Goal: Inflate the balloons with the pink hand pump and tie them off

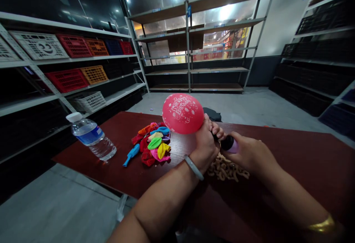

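Observation:
A red balloon (183,113) with white "Happy Birthday" print is partly inflated above the table. My left hand (206,139) is closed round the balloon's neck end, at its lower right; the neck itself is hidden by the fingers. My right hand (248,152) is wrapped round a lilac and black pump (229,144), whose black end points at my left hand. Beneath both hands lies a pile of tan rubber bands (227,168). Deflated balloons in several colours (155,143) are heaped left of my left forearm.
A water bottle (93,136) with a white cap stands on the dark red table (133,184) at the left. Shelves with plastic crates (74,46) line the left side. A metal rack (189,50) stands behind the table, and dark crates fill shelving at the right.

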Demonstrator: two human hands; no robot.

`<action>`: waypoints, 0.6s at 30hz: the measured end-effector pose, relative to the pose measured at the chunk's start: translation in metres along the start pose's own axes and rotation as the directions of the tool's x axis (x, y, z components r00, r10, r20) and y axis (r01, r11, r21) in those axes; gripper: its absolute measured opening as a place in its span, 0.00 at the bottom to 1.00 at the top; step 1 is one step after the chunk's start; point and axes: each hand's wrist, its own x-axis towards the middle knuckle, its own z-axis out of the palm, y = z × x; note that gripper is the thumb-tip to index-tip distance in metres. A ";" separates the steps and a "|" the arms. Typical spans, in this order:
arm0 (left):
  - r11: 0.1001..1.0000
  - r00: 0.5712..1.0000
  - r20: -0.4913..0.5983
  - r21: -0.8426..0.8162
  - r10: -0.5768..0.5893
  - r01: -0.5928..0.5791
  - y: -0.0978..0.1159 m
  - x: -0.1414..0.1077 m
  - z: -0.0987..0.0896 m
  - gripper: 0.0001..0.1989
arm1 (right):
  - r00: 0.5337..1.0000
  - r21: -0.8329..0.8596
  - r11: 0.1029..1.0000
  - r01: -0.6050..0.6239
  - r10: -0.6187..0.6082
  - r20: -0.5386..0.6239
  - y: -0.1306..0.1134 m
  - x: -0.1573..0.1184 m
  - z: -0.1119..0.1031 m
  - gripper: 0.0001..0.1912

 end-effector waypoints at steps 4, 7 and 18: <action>0.997 0.997 -0.022 -0.023 0.075 -0.075 0.038 0.017 -0.008 0.25 | 0.999 0.012 0.999 -0.037 0.037 0.007 0.007 0.002 -0.001 0.29; 0.981 0.981 -0.073 -0.063 0.177 -0.182 0.068 0.033 -0.020 0.24 | 0.999 -0.011 0.999 -0.041 0.042 0.031 0.019 0.003 -0.004 0.27; 0.985 0.985 -0.118 -0.099 0.127 -0.139 0.039 0.029 -0.019 0.22 | 0.997 -0.164 0.986 -0.038 0.048 0.060 0.028 0.002 0.002 0.23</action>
